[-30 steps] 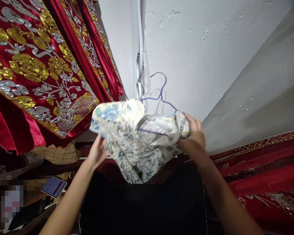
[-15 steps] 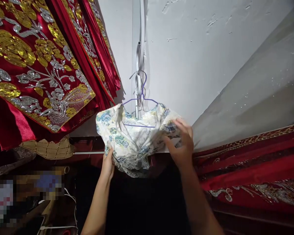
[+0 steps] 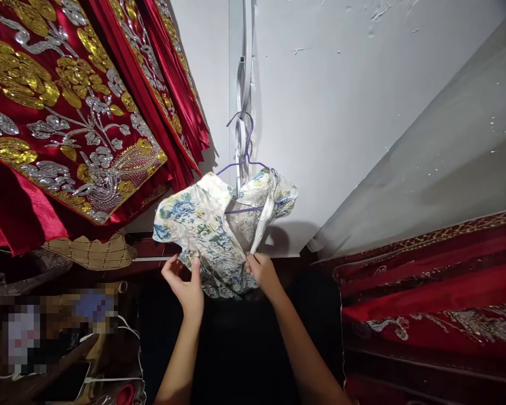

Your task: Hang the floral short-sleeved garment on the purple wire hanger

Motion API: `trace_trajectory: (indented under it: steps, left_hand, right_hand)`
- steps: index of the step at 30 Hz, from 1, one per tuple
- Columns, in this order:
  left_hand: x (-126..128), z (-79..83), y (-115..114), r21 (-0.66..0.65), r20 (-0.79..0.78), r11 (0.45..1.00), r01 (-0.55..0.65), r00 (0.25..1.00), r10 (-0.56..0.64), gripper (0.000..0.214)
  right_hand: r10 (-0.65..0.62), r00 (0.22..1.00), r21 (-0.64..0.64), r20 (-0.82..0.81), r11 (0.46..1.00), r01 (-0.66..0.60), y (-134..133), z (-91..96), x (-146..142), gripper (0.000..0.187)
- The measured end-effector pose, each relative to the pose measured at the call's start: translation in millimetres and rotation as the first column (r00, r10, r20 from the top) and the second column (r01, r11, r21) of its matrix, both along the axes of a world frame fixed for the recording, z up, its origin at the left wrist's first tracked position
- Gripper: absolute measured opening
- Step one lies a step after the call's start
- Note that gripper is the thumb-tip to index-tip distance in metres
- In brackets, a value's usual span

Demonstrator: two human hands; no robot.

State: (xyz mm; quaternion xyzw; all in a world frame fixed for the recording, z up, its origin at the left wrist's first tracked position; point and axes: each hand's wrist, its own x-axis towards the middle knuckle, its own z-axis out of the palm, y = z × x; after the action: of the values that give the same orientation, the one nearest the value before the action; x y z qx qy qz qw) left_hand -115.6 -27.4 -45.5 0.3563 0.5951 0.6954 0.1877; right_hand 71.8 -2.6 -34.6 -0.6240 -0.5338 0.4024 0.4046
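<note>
A white garment with blue and green flowers hangs bunched on a purple wire hanger, whose hook sits by a white strip on the wall. My left hand grips the garment's lower left edge, thumb and fingers closed on the cloth. My right hand pinches the lower end of a pale strip of the same garment, just right of centre. Both hands are below the hanger.
Red garments with gold and silver embroidery hang at the upper left. More red embroidered cloth lies at the lower right. A white wall is behind, with a clear plastic sheet to the right. Cluttered dark items sit at the lower left.
My right hand has dropped from the garment's right shoulder to its lower edge near the middle. My left hand has shifted slightly along the lower left edge. The garment hangs more spread out.
</note>
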Motion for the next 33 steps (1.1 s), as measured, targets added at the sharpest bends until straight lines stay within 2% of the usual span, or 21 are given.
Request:
trace_trajectory:
  steps: [1,2,3,5,6,7,8,10,13,17,19,21,23,25,27,28,30,31,33]
  left_hand:
    - [5,-2.4,-3,0.041,-0.165,0.999,0.018,0.986,-0.011,0.047]
    - [12,-3.8,-4,0.042,-0.298,0.992,0.12,0.949,-0.102,0.042]
    - [20,-4.3,-5,-0.006,-0.383,0.962,0.272,0.888,-0.254,0.036]
    - [37,-2.8,-3,-0.143,-0.407,0.817,0.559,0.719,-0.563,0.026]
    - [45,-1.2,0,-0.185,-0.381,0.744,0.642,0.651,-0.656,0.024]
    - [51,0.7,3,-0.203,-0.358,0.699,0.685,0.613,-0.705,0.023]
    - [56,2.6,5,-0.209,-0.345,0.679,0.703,0.597,-0.724,0.021]
    - [63,6.1,9,-0.223,-0.347,0.677,0.701,0.592,-0.728,0.013]
    - [64,9.0,9,-0.272,-0.391,0.661,0.7,0.547,-0.74,0.014]
    - [63,8.3,15,-0.334,-0.448,0.64,0.692,0.48,-0.754,0.02]
    - [64,6.6,27,-0.356,-0.456,0.643,0.678,0.475,-0.753,0.02]
    - [65,7.0,42,-0.38,-0.458,0.636,0.671,0.461,-0.76,0.019]
    - [65,15.0,56,-0.406,-0.453,0.615,0.676,0.436,-0.778,0.02]
    - [61,36.0,65,-0.417,-0.44,0.588,0.693,0.412,-0.798,0.019]
    - [55,71.2,70,-0.35,-0.433,0.584,0.732,0.427,-0.794,0.009]
    - [51,92.5,71,-0.236,-0.435,0.602,0.763,0.471,-0.767,0.007]
    - [44,136.3,75,0.032,-0.461,0.679,0.734,0.613,-0.641,0.031]
    - [43,156.1,77,0.103,-0.5,0.705,0.702,0.649,-0.573,0.038]
    - [43,187.0,84,0.11,-0.615,0.727,0.677,0.621,-0.485,0.025]
  right_hand:
    - [0.015,1.0,-0.015,-0.02,1.0,-0.015,-6,1.9,4,0.046]
    - [0.03,0.999,-0.027,-0.045,0.999,-0.031,-12,4.2,8,0.047]
    - [0.045,0.996,-0.031,-0.075,0.998,-0.047,-17,6.7,9,0.047]
    - [0.075,0.985,-0.025,-0.154,0.996,-0.08,-25,12.2,10,0.044]
    - [0.093,0.977,-0.02,-0.189,0.995,-0.099,-28,15.3,9,0.042]
    - [0.121,0.969,-0.021,-0.214,0.991,-0.128,-29,18.9,9,0.04]
    - [0.157,0.96,-0.029,-0.231,0.985,-0.169,-30,23.3,9,0.038]
    - [0.231,0.937,-0.06,-0.262,0.965,-0.255,-28,36.3,14,0.036]
    - [0.267,0.909,-0.077,-0.32,0.949,-0.306,-11,72.1,28,0.033]
    - [0.224,0.925,0.015,-0.308,0.973,-0.231,35,151.1,35,0.03]
    - [0.236,0.907,0.134,-0.348,0.97,-0.2,55,189.9,28,0.026]
    - [0.237,0.89,0.209,-0.389,0.964,-0.165,65,214.8,17,0.025]
    - [0.228,0.887,0.261,-0.402,0.957,-0.128,65,221.2,10,0.026]
    - [0.233,0.891,0.291,-0.39,0.949,-0.12,59,213.1,9,0.029]
    - [0.239,0.9,0.292,-0.364,0.947,-0.133,50,200.7,11,0.029]
    - [0.236,0.91,0.282,-0.341,0.949,-0.14,46,195.8,12,0.029]
    - [0.229,0.932,0.282,-0.281,0.948,-0.148,41,191.1,13,0.028]
    - [0.229,0.94,0.298,-0.252,0.943,-0.149,40,190.8,13,0.027]
    - [0.223,0.952,0.343,-0.208,0.928,-0.143,41,190.7,10,0.028]
